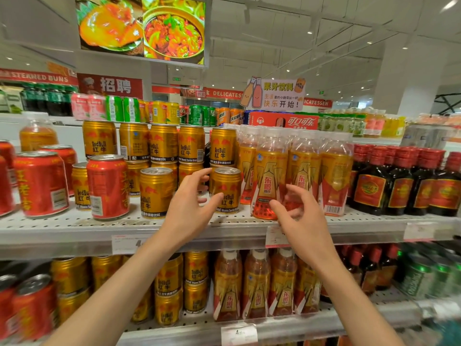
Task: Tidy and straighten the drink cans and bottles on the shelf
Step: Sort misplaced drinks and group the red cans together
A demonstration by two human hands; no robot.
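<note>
- Left hand point(189, 206): fingers spread wide, at gold can point(226, 189), possibly touching.
- Right hand point(296, 216): loosely curled, empty, before near bottle point(268, 176).

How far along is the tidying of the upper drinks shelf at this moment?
Done: the dark glass bottles with red caps stand in an even row. In hand: the left hand reaches, fingers spread, at a gold Red Bull can near the shelf edge; the right hand is open in front of the orange plastic drink bottles, gripping nothing. Left: a red metal can and another gold can stand out of line.
</note>
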